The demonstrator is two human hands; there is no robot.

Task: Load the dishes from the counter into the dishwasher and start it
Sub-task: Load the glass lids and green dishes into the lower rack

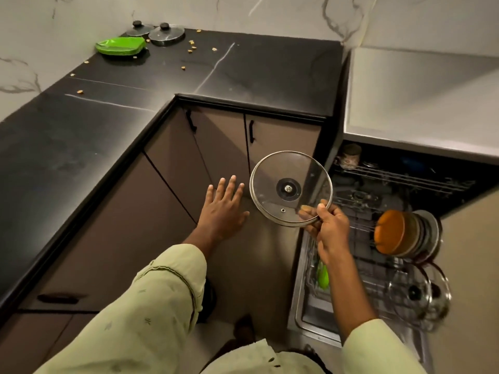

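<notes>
Right fingers [324, 209] pinching the glass lid [290, 188] at its lower rim, beside the dishwasher rack [372, 271]; left fingers [229, 188] spread, empty.

Before you, white marble walls [243, 12] with grey veins, a black L-shaped table [256, 74] running into the corner, pale streaks across its top, brown cupboard doors [167, 168] with black handles [251, 131] beneath it, a pale grey slab [421, 98] on your right, dim warm light
</notes>
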